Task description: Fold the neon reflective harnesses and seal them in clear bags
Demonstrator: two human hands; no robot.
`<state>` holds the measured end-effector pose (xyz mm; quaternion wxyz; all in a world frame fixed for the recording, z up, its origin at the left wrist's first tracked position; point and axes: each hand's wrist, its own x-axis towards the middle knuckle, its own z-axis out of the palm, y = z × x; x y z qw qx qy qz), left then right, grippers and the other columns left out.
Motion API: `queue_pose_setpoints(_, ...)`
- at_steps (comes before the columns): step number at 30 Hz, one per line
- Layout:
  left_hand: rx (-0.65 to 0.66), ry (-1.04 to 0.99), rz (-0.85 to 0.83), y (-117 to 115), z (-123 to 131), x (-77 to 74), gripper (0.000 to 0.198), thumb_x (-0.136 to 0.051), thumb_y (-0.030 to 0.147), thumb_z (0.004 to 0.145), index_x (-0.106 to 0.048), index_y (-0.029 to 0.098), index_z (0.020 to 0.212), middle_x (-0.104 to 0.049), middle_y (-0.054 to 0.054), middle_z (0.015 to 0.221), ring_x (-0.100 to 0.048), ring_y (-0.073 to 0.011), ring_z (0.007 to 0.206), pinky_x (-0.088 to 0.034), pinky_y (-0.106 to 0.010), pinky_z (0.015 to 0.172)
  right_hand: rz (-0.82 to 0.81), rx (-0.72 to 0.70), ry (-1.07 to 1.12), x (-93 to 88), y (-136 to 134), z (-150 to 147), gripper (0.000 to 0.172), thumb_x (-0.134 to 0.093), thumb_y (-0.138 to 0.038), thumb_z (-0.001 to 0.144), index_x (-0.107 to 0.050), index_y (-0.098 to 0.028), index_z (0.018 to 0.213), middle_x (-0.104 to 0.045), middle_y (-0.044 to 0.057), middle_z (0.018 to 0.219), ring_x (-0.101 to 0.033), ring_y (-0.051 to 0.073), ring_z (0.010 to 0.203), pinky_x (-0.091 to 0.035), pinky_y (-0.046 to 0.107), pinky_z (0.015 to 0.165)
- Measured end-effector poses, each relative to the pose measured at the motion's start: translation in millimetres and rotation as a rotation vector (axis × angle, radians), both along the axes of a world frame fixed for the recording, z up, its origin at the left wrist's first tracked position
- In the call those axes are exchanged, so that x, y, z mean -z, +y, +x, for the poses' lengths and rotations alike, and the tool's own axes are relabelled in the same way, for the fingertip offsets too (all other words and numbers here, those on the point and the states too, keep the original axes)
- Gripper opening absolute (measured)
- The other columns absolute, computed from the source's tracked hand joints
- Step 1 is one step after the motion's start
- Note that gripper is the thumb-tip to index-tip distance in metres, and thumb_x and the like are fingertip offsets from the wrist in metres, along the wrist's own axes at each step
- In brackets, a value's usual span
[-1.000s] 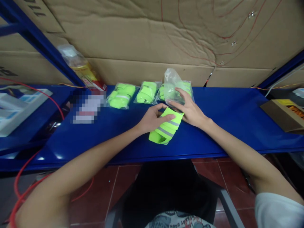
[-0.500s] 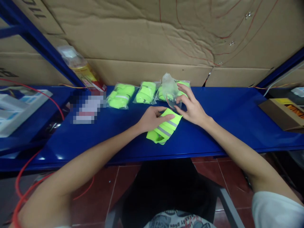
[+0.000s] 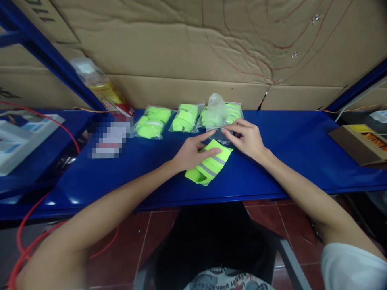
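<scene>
A folded neon-yellow vest with grey reflective stripes (image 3: 208, 166) lies on the blue shelf (image 3: 287, 153) in front of me. My left hand (image 3: 193, 152) rests on the vest's upper left part, thumb and fingers curled over it, index finger reaching toward the bag. My right hand (image 3: 246, 139) pinches the lower edge of a clear plastic bag (image 3: 215, 114) just beyond the vest's top end. The bag stands crumpled and looks empty.
Three bagged neon vests (image 3: 152, 121) (image 3: 185, 117) (image 3: 232, 112) lie in a row at the back. A bottle in plastic (image 3: 99, 86) leans at left by a blurred patch. Cardboard walls the back. An open brown box (image 3: 359, 143) sits far right; a red cable (image 3: 24, 225) hangs lower left.
My right hand lifted off the vest and closed its fingers on the clear bag's edge, and the bag sank lower. My left index finger stretched toward the bag. The vest barely shifted.
</scene>
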<state>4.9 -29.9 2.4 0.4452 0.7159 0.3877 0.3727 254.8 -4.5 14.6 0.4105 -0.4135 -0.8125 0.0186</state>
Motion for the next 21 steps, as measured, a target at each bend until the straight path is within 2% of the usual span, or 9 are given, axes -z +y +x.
queue_pose_setpoints(3, -0.136, -0.038, 0.047, 1.5, 2.2, 1.8, 0.075, -0.086, 0.060, 0.084, -0.068, 0.023, 0.148, -0.051, 0.008, 0.055, -0.035, -0.0090, 0.044, -0.027, -0.026, 0.042, 0.036, -0.023, 0.015, 1.0, -0.3, -1.2, 0.030, -0.064, -0.044, 0.107, -0.087, -0.025, 0.114, -0.079, 0.006, 0.109, -0.071, 0.016, 0.077, -0.061, 0.034, 0.072)
queue_pose_setpoints(6, -0.224, -0.046, 0.133, 3.5, 3.0, 2.2, 0.055, -0.084, 0.059, 0.088, -0.075, 0.024, 0.130, -0.066, 0.004, 0.070, -0.035, -0.0067, 0.044, -0.023, -0.026, 0.042, 0.028, -0.073, 0.015, 2.3, -0.9, -2.1, 0.033, -0.059, -0.039, 0.109, -0.084, -0.023, 0.122, -0.079, 0.009, 0.125, -0.078, 0.020, 0.099, -0.066, 0.033, 0.077)
queue_pose_setpoints(8, -0.258, -0.034, 0.164, 5.2, 2.1, 2.2, 0.047, -0.083, 0.059, 0.089, -0.074, 0.024, 0.119, -0.069, 0.002, 0.076, -0.036, -0.0059, 0.043, -0.021, -0.026, 0.042, 0.006, -0.103, 0.008, 2.5, -2.1, -3.0, 0.035, -0.056, -0.037, 0.110, -0.082, -0.021, 0.129, -0.077, 0.011, 0.134, -0.078, 0.023, 0.113, -0.068, 0.034, 0.081)
queue_pose_setpoints(13, -0.340, -0.027, 0.171, 8.5, -1.3, 4.6, 0.048, -0.088, 0.058, 0.085, -0.061, 0.026, 0.109, -0.050, 0.011, 0.054, -0.039, -0.0079, 0.040, -0.023, -0.025, 0.043, -0.029, -0.129, -0.064, 3.2, -4.7, -4.6, 0.041, -0.053, -0.033, 0.109, -0.075, -0.023, 0.142, -0.068, 0.013, 0.150, -0.071, 0.028, 0.132, -0.070, 0.039, 0.088)
queue_pose_setpoints(17, -0.372, -0.070, 0.149, 9.7, -1.9, 6.8, 0.060, -0.092, 0.056, 0.081, -0.050, 0.027, 0.114, -0.048, 0.014, 0.052, -0.043, -0.0087, 0.038, -0.024, -0.024, 0.042, 0.002, -0.168, -0.118, 6.7, -6.2, -6.5, 0.045, -0.053, -0.026, 0.106, -0.070, -0.028, 0.148, -0.062, 0.011, 0.154, -0.071, 0.028, 0.127, -0.068, 0.046, 0.099)
queue_pose_setpoints(19, -0.360, -0.079, 0.142, 11.2, -2.2, 7.4, 0.064, -0.092, 0.054, 0.081, -0.052, 0.027, 0.123, -0.051, 0.013, 0.053, -0.042, -0.0085, 0.037, -0.025, -0.024, 0.042, 0.023, -0.172, -0.126, 7.0, -8.5, -7.9, 0.048, -0.052, -0.023, 0.106, -0.069, -0.032, 0.150, -0.059, 0.010, 0.155, -0.073, 0.026, 0.118, -0.066, 0.049, 0.103)
queue_pose_setpoints(21, -0.351, -0.048, 0.162, 13.3, -2.8, 7.8, 0.059, -0.090, 0.054, 0.083, -0.058, 0.025, 0.124, -0.053, 0.012, 0.054, -0.042, -0.0082, 0.040, -0.027, -0.024, 0.043, 0.047, -0.170, -0.120, 5.3, -12.3, -9.5, 0.046, -0.054, -0.025, 0.106, -0.069, -0.034, 0.149, -0.059, 0.010, 0.155, -0.073, 0.025, 0.113, -0.066, 0.049, 0.102)
